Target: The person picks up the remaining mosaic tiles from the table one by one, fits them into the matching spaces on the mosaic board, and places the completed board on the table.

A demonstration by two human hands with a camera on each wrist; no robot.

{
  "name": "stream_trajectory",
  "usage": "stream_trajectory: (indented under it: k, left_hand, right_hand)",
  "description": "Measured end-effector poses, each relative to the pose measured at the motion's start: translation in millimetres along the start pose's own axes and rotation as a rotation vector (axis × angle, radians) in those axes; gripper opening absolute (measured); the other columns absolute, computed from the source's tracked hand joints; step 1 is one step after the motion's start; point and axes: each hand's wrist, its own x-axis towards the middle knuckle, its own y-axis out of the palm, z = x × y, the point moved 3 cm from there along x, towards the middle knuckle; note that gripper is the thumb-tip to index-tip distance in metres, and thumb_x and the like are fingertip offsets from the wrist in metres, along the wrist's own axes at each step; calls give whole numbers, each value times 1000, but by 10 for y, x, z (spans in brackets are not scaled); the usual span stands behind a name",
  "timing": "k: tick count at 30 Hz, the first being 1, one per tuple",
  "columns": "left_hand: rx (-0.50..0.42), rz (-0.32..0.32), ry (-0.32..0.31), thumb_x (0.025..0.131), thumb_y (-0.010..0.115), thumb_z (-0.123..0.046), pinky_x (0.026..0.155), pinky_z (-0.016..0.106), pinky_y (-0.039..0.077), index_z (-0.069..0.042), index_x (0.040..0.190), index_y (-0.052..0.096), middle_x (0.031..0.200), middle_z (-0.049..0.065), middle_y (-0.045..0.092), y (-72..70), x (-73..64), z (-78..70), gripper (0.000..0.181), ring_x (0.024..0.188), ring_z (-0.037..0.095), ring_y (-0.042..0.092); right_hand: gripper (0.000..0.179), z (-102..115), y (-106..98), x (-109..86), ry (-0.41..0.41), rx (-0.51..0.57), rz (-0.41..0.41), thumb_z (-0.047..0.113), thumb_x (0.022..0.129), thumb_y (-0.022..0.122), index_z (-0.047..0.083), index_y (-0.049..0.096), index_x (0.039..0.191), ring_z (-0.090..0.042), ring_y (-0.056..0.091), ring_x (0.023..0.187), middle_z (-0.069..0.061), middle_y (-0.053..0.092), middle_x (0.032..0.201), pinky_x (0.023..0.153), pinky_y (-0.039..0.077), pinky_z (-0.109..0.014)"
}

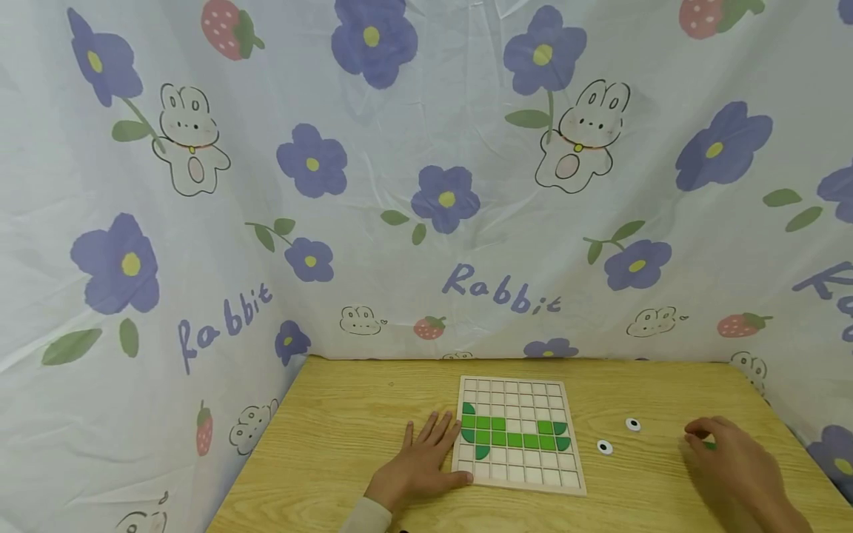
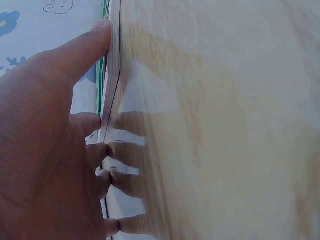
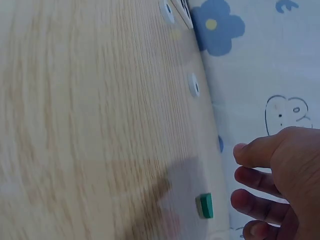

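Note:
A square wooden grid board [image 1: 526, 477] lies on the table, its cells partly filled with light green squares [image 1: 515, 440] and dark green rounded pieces [image 1: 483, 451]. My left hand [image 1: 423, 459] rests on the table with fingers spread, thumb at the board's near left corner. In the left wrist view, the thumb [image 2: 92, 42] lies along the board's edge [image 2: 114, 60]. Off to the right, my right hand [image 1: 736, 459] hovers, fingers loosely bent and thumb apart from them. Beneath it is a small green piece [image 3: 205, 206] on the tabletop, partly hidden by the hand in the head view.
Two white eye discs with black pupils, a nearer one [image 1: 604, 447] and a farther one [image 1: 633, 424], lie between the board and my right hand. A white curtain [image 1: 386, 281] printed with rabbits and purple flowers hangs behind and beside the wooden table [image 1: 346, 414].

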Motion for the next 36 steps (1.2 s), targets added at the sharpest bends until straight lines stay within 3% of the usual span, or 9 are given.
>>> stream_trajectory:
  k: [5, 10, 15, 26, 32, 36]
  left_hand:
    - [-5, 1, -1, 99, 55, -74, 129, 74, 2, -20, 173, 18, 182, 6, 8, 0, 4, -1, 98, 168, 35, 5]
    - [3, 0, -4, 99, 55, -74, 129, 74, 2, -21, 173, 18, 182, 6, 8, 4, 13, 6, 98, 168, 35, 5]
    - [8, 2, -6, 99, 54, -75, 129, 73, 2, -20, 173, 18, 182, 6, 8, 7, 18, 6, 99, 169, 35, 5]
    - [9, 11, -5, 100, 53, -75, 128, 74, 2, -21, 173, 17, 182, 6, 7, 23, 13, 26, 98, 168, 35, 4]
    - [4, 9, -5, 100, 54, -74, 128, 74, 3, -21, 173, 17, 182, 6, 7, 3, 19, 17, 97, 168, 36, 5]
    - [8, 9, -6, 100, 54, -74, 129, 74, 3, -20, 173, 18, 182, 6, 8, -1, 18, 8, 98, 168, 35, 5]
  right_hand:
    - [38, -187, 13, 38, 14, -7, 61, 25, 104, 68, -5, 70, 127, -27, 71, 83, -26, 68, 117, 64, 57, -44]
    - [54, -334, 52, 71, 43, -11, 171, 37, 108, 62, -10, 64, 134, -40, 71, 94, -37, 62, 123, 72, 57, -53]
    - [62, -423, 115, 77, 88, -9, 244, 47, 105, 66, -9, 67, 132, -47, 68, 98, -39, 60, 122, 75, 57, -57]
    - [65, -547, 160, 32, 133, 11, 242, 53, 102, 68, -9, 67, 122, -38, 67, 93, -28, 62, 109, 76, 58, -53]
    - [39, -510, 126, 33, 125, 38, 158, 38, 98, 77, 1, 68, 102, -27, 69, 84, -10, 70, 94, 70, 57, -48]
    - [27, -481, 137, 32, 149, 28, 141, 31, 97, 78, 5, 74, 100, -32, 72, 83, -11, 75, 94, 72, 57, -53]
